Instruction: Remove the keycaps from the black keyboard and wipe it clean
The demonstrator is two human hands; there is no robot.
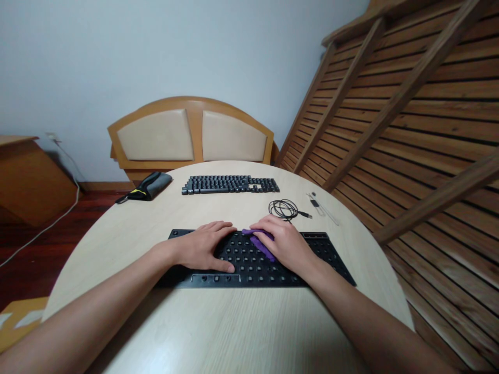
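Note:
A black keyboard base (253,278) with its keycaps off lies across the near half of the table, its switch stems bare. My left hand (206,246) rests on its left part, thumb stretched apart from the fingers, holding nothing. On the upper middle of the base, my right hand (286,244) grips a purple cloth (262,246), pressing it against the switches. Fingers and palm cover part of the cloth. Behind the base, loose black keycaps (226,184) are laid out in keyboard order.
A coiled black USB cable (284,209) lies behind my right hand. Farther right are a wire tool (317,204) and a thin white stick (329,212). A grey and black pouch (151,186) sits at the left edge of the round table (187,332). Wooden slats (429,130) lean on the right.

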